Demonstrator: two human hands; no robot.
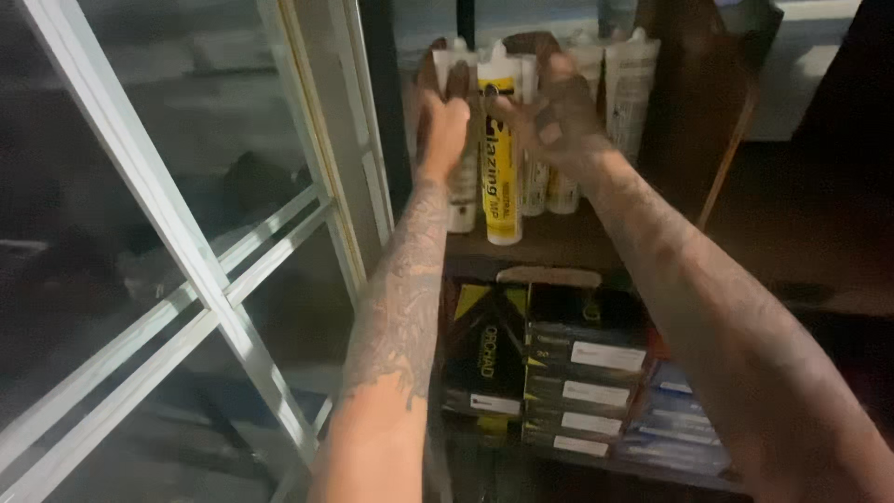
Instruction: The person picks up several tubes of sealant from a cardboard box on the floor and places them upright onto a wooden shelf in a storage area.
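Note:
Both my arms reach up to a dark wooden shelf [549, 244] holding several white sealant cartridges. My left hand [442, 126] grips a white cartridge [462, 200] at the left of the row. A yellow-and-white cartridge [501, 163] stands between my hands, and my right hand [549, 107] has its fingers around its top. More white cartridges [629, 84] stand behind and to the right, partly hidden by my right hand.
A white-framed glazed window [200, 270] fills the left side. Below the shelf sit stacked dark boxes with white labels [582, 373], a black-and-yellow box [486, 354] and blue packs [675, 428]. A brown wooden panel [694, 102] leans at the right.

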